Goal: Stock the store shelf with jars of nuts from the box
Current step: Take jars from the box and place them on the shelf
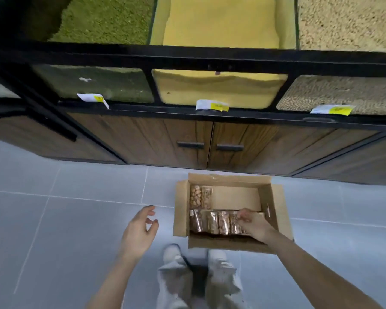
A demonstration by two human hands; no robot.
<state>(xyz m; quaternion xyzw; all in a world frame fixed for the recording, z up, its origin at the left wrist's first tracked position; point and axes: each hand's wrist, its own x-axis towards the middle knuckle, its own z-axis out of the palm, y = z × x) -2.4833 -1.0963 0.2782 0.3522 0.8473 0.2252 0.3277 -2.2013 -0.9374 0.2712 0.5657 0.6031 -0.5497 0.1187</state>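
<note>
An open cardboard box (274, 210) stands on the grey tiled floor in front of the store shelf unit. Inside it lie several clear jars of nuts: two pale ones (201, 196) at the back left and a row of jars (212, 221) along the near side. My right hand (253, 224) reaches into the box, and its fingers curl round the rightmost jar (234, 223) of that row. My left hand (140, 230) hovers over the floor to the left of the box, fingers loosely spread, holding nothing.
The shelf unit has wooden cabinet doors (194, 143) with black handles. Above them sit glass-fronted bins of green (103, 83), yellow (218, 90) and beige grain (343, 94) with price tags. My feet (196, 255) stand just behind the box.
</note>
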